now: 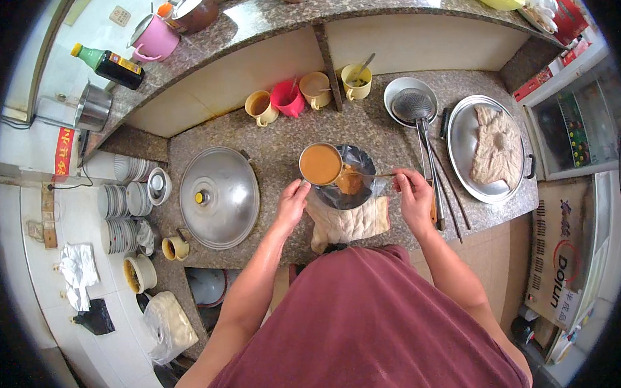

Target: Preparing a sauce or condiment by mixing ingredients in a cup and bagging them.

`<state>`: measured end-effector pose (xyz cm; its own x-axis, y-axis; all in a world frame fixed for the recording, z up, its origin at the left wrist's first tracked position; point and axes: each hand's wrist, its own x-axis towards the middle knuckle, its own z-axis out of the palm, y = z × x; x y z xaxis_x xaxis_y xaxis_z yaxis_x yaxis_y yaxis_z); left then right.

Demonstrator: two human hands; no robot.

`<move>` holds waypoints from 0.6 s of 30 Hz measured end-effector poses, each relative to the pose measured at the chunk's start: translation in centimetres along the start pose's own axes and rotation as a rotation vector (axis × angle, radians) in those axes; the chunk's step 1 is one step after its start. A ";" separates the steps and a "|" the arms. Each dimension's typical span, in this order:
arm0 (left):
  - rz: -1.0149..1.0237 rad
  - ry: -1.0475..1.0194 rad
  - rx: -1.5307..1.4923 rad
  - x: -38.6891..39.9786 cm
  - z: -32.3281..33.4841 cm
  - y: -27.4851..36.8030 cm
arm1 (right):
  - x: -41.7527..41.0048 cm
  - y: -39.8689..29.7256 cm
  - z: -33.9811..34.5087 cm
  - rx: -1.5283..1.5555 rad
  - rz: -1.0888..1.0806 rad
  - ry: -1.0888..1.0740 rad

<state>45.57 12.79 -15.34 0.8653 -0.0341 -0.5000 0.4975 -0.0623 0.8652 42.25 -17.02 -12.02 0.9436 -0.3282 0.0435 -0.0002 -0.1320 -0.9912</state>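
Note:
My left hand (293, 204) grips the rim or handle side of a round cup (320, 164) full of orange-brown sauce. The cup is over the left edge of a bowl lined with black plastic (360, 156), where a thick brown paste (350, 182) lies. Between the fingers of my right hand (414, 196) is the handle of a thin metal spoon (379, 176). Its tip reaches the paste, and sauce hides the tip's shape. A folded quilted cloth (350, 222) lies at the bowl's near side, on the granite counter (283, 143).
Left stands a large domed metal lid (220, 197). Several plastic mugs (287, 97) line the back. To the right are a wire skimmer (414, 105) over a white bowl (393, 86), long chopsticks (452, 202), and another lid (462, 137) bearing a cloth (496, 146). Stacked plates (119, 235) stand far left.

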 end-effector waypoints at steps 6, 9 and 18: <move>-0.055 -0.053 -0.032 -1.5 0.8 1.6 | 0.2 -3.8 2.2 -0.048 -0.210 0.017; -0.094 -0.140 -0.152 -2.5 1.2 1.7 | 0.6 -4.2 5.2 -0.220 -0.299 -0.084; -0.191 -0.234 -0.341 -3.2 0.5 0.8 | -6.0 8.1 1.4 -0.583 0.106 0.210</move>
<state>43.23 12.39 -13.06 0.7388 -0.2809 -0.6126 0.6721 0.2414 0.7000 37.03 -14.84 -20.44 0.8433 -0.5366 0.0307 -0.3269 -0.5574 -0.7632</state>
